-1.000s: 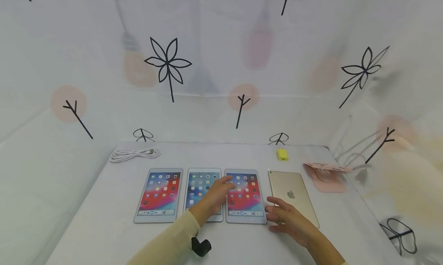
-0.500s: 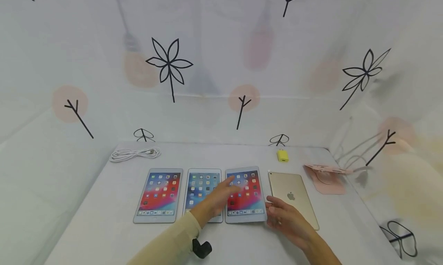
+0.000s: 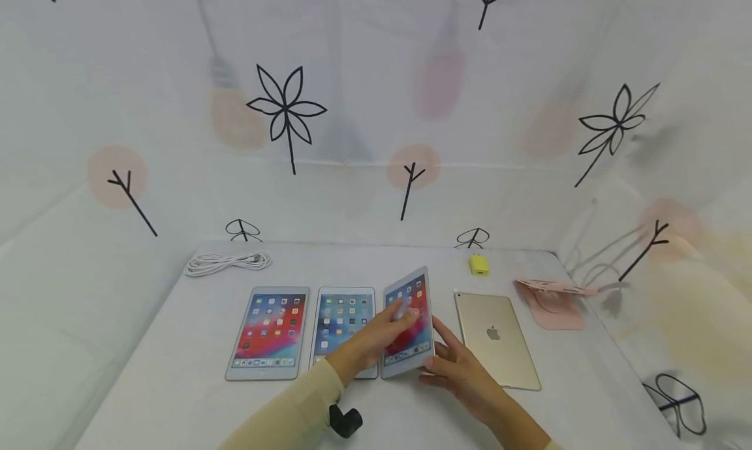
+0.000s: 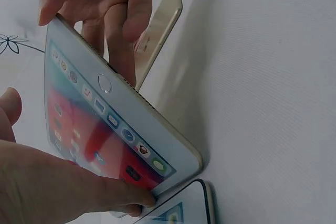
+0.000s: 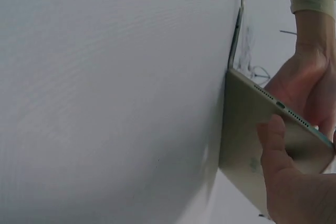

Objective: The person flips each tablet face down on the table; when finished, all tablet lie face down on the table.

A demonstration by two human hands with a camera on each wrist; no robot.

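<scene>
A white-framed tablet (image 3: 418, 342) with a lit home screen is tilted up, its right long edge raised and its left edge low beside the neighbouring tablet (image 3: 331, 316). My right hand (image 3: 461, 368) grips the raised edge, thumb at the corner and fingers behind. The right wrist view shows these fingers against its gold back (image 5: 244, 114). My left hand (image 3: 373, 339) reaches over the screen; in the left wrist view its straight fingers (image 4: 121, 195) touch the low edge, thumb held apart. A gold tablet (image 3: 499, 345) lies face down, right of my right hand.
Another lit tablet (image 3: 270, 332) lies at the left end of the row. A coiled white cable (image 3: 226, 262) is at the back left, a yellow charger plug (image 3: 478, 265) at the back right. A pink stand (image 3: 555, 303) stands near the table's right edge.
The third tablet lay flat; its right edge has risen and it now leans left. My right hand moved left and took hold of that edge, while my left hand stayed over the screen.
</scene>
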